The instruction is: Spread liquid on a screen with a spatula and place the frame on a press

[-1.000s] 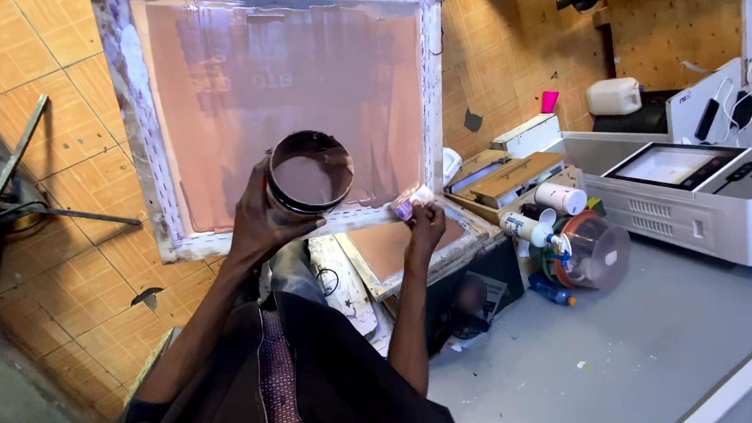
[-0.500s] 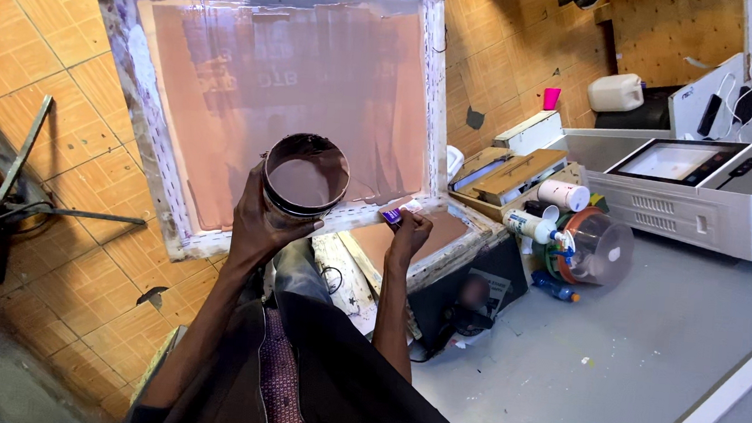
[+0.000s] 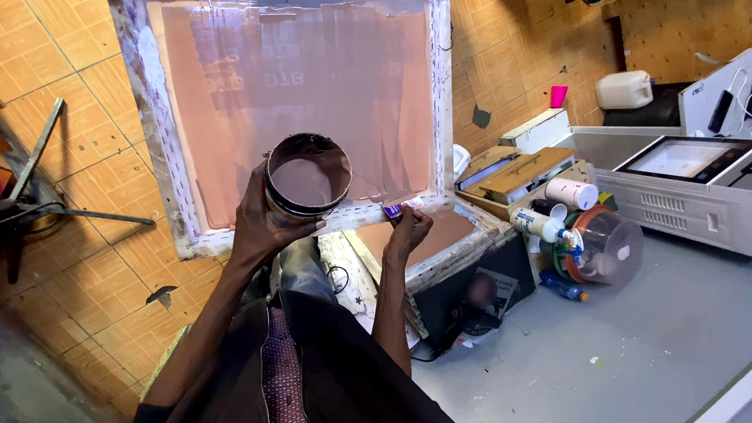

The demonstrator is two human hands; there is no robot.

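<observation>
- Both arms bare from the grip back to the elbow, no sleeves showing.
- Dark brown garment over the torso.
- A maroon patterned strip (image 3: 282, 380) runs down its front.

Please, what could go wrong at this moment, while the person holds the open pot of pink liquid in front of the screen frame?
1. The left hand holds the open pot, filled with pink liquid, over the person's lap; a tilt could spill it on the clothes or the tiled floor.
2. The screen frame seems held only at its lower edge by the right hand, together with a small purple tool; it might slip or tip.
</observation>
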